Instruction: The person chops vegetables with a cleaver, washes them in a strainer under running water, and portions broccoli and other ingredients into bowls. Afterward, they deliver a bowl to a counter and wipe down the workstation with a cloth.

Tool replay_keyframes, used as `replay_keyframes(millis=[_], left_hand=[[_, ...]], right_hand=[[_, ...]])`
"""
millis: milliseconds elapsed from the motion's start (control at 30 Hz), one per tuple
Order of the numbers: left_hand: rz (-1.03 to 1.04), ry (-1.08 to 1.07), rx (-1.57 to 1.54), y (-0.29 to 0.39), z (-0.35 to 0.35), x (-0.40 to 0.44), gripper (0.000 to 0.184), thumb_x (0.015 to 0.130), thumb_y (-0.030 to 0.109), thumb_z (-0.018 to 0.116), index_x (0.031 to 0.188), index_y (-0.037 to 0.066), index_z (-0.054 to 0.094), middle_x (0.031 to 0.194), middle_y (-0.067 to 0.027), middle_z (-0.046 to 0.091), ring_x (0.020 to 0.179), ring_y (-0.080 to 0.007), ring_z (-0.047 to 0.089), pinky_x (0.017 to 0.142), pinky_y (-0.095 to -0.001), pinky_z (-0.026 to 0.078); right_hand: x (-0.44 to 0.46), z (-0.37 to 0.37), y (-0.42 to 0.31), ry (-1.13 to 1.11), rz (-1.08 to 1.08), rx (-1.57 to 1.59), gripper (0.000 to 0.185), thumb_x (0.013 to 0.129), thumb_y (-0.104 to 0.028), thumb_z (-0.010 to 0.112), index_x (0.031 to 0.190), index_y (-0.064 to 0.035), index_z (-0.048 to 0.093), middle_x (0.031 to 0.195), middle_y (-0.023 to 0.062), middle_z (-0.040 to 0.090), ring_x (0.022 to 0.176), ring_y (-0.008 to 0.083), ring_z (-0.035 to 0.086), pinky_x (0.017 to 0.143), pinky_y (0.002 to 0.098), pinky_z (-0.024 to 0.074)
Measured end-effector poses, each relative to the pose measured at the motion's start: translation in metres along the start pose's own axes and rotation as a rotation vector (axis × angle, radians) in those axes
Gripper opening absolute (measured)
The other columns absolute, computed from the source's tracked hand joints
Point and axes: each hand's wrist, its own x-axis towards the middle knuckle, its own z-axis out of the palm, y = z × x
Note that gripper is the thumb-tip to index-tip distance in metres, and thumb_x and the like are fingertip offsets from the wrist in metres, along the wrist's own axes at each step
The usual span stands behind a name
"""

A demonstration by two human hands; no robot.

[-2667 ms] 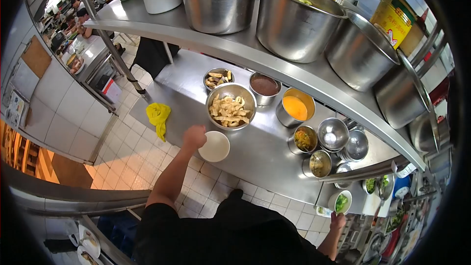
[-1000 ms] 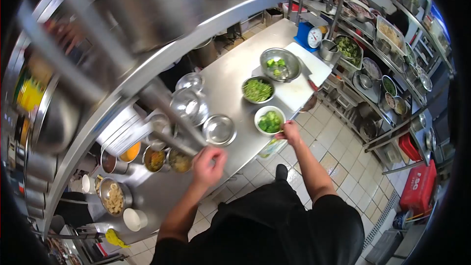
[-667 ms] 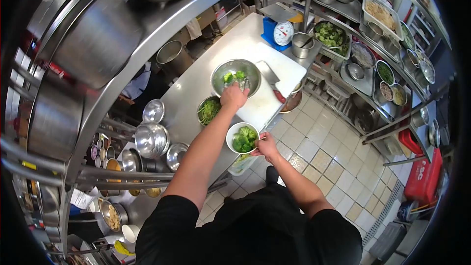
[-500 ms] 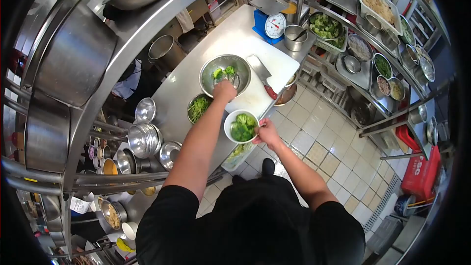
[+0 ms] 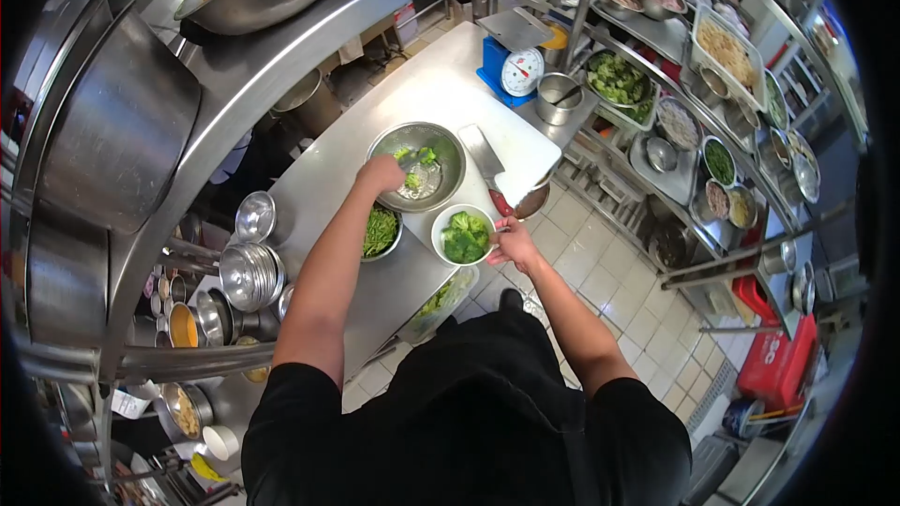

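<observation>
My left hand (image 5: pixel 382 175) reaches over the left rim of a perforated metal colander (image 5: pixel 456 164), its fingers closed on a broccoli floret (image 5: pixel 412 181). A few more florets (image 5: pixel 427 156) lie in the colander. With my right hand (image 5: pixel 513 245) I grip the right rim of a white bowl (image 5: pixel 439 236) heaped with broccoli (image 5: pixel 465 237). The bowl is by the table's near edge, just below the colander. Below my left forearm sits a metal bowl of chopped greens (image 5: pixel 380 230), partly covered by the arm. A cleaver (image 5: pixel 483 152) lies right of the colander on the white cutting board (image 5: pixel 525 155).
A blue scale (image 5: pixel 514 66) and a metal pot (image 5: pixel 560 98) stand at the far end. Shelves on the right carry a broccoli tray (image 5: pixel 619 77) and several ingredient bowls. Stacked metal bowls (image 5: pixel 251 276) are at left. Below the white bowl is a clear container (image 5: pixel 441 305).
My left hand has moved left from the colander's middle to its left rim, and fewer florets show inside. My right hand still holds the white bowl. The whole view has shifted slightly.
</observation>
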Motion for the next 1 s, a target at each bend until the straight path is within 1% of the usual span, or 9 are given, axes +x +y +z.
replay_keyframes(millis=[100, 233, 300, 367, 533, 633, 733, 833, 1000], left_hand=[[0.024, -0.066, 0.031, -0.008, 0.032, 0.032, 0.038, 0.079, 0.022, 0.051, 0.106, 0.002, 0.069, 0.112, -0.0225, 0.065, 0.102, -0.0379, 0.063, 0.089, -0.0429, 0.051], [0.006, 0.216, -0.222, 0.005, 0.022, -0.039, 0.036, 0.083, 0.017, 0.05, 0.114, 0.016, 0.068, 0.112, -0.0149, 0.066, 0.103, -0.0356, 0.062, 0.088, -0.044, 0.05], [-0.047, 0.21, -0.29, 0.021, 0.012, -0.091, 0.035, 0.086, 0.016, 0.053, 0.118, 0.016, 0.066, 0.114, -0.0142, 0.065, 0.102, -0.035, 0.063, 0.087, -0.0444, 0.05], [-0.037, 0.257, -0.237, 0.045, 0.007, -0.144, 0.035, 0.088, 0.015, 0.055, 0.122, 0.018, 0.064, 0.113, -0.0142, 0.065, 0.1, -0.0343, 0.063, 0.085, -0.044, 0.05], [-0.004, 0.376, 0.15, 0.099, 0.05, -0.204, 0.049, 0.077, 0.011, 0.06, 0.126, 0.012, 0.06, 0.092, -0.0089, 0.059, 0.082, -0.0272, 0.063, 0.072, -0.0422, 0.052], [0.102, 0.522, 0.204, 0.109, 0.085, -0.202, 0.055, 0.075, 0.01, 0.061, 0.13, 0.014, 0.057, 0.091, -0.0114, 0.057, 0.067, -0.0318, 0.06, 0.063, -0.0436, 0.052], [-0.009, 0.494, 0.121, 0.105, 0.053, -0.213, 0.053, 0.08, 0.011, 0.059, 0.132, 0.012, 0.054, 0.096, -0.0132, 0.059, 0.073, -0.0322, 0.063, 0.065, -0.0433, 0.053], [-0.257, 0.444, -0.034, 0.09, 0.001, -0.186, 0.049, 0.083, 0.012, 0.058, 0.132, 0.01, 0.054, 0.102, -0.015, 0.06, 0.083, -0.0324, 0.065, 0.069, -0.0448, 0.054], [-0.28, 0.376, 0.127, 0.039, 0.014, -0.075, 0.038, 0.085, 0.015, 0.054, 0.123, 0.007, 0.056, 0.111, -0.0144, 0.061, 0.094, -0.0333, 0.065, 0.078, -0.0442, 0.054]], right_hand=[[0.017, -0.012, -0.007, -0.088, 0.017, -0.012, 0.037, 0.082, 0.0, 0.059, 0.114, -0.0015, 0.041, 0.088, 0.0181, 0.062, 0.057, 0.025, 0.066, 0.047, 0.0359, 0.0576], [0.032, -0.023, -0.011, -0.201, 0.058, -0.029, 0.035, 0.083, 0.0, 0.058, 0.113, -0.0013, 0.04, 0.089, 0.0177, 0.062, 0.058, 0.0243, 0.067, 0.047, 0.0341, 0.0575], [0.037, -0.027, -0.017, -0.26, 0.075, -0.02, 0.034, 0.083, 0.0, 0.058, 0.112, -0.001, 0.04, 0.089, 0.017, 0.06, 0.058, 0.0233, 0.067, 0.047, 0.0334, 0.0573], [0.036, -0.029, -0.023, -0.288, 0.099, -0.014, 0.034, 0.084, -0.001, 0.058, 0.112, -0.0008, 0.04, 0.089, 0.0167, 0.06, 0.058, 0.0228, 0.067, 0.047, 0.0332, 0.0574], [0.051, -0.031, -0.021, -0.342, 0.125, -0.062, 0.03, 0.087, 0.0, 0.056, 0.112, -0.0034, 0.039, 0.094, 0.0145, 0.06, 0.061, 0.0222, 0.067, 0.053, 0.0348, 0.0591], [0.055, -0.028, -0.025, -0.368, 0.131, -0.066, 0.03, 0.086, 0.0, 0.056, 0.11, -0.0027, 0.039, 0.093, 0.0143, 0.059, 0.06, 0.022, 0.067, 0.052, 0.0342, 0.0588], [0.058, -0.029, -0.029, -0.374, 0.124, -0.061, 0.031, 0.085, 0.0, 0.058, 0.109, -0.0021, 0.039, 0.091, 0.0144, 0.059, 0.059, 0.0219, 0.067, 0.051, 0.0337, 0.0583], [0.061, -0.03, -0.031, -0.385, 0.113, -0.061, 0.032, 0.084, 0.0, 0.058, 0.11, -0.0022, 0.039, 0.091, 0.0144, 0.059, 0.058, 0.0217, 0.067, 0.051, 0.0339, 0.0582], [0.055, -0.027, -0.031, -0.368, 0.113, -0.073, 0.034, 0.084, -0.001, 0.058, 0.111, -0.002, 0.038, 0.09, 0.015, 0.06, 0.057, 0.021, 0.066, 0.049, 0.0336, 0.0574]])
